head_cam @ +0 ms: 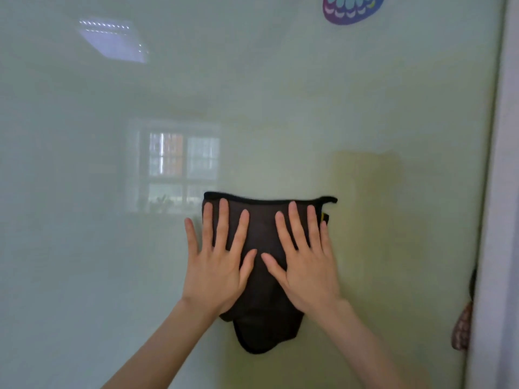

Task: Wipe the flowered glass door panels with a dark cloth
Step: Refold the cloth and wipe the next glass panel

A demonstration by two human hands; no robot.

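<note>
Head view: a pale green glass door panel [280,94] fills nearly everything, reflecting a window [179,164] at nine o'clock from the cloth and a ceiling light [115,42] at eleven. A white frame [500,192] edges it at three o'clock. The dark cloth [264,276] lies flat on the glass low of centre, a small yellow tag [325,217] at its right edge, no writing legible. The left hand [216,268] and right hand [306,265] press it, fingers spread. A flower sticker [351,9] sits at one o'clock.
</note>
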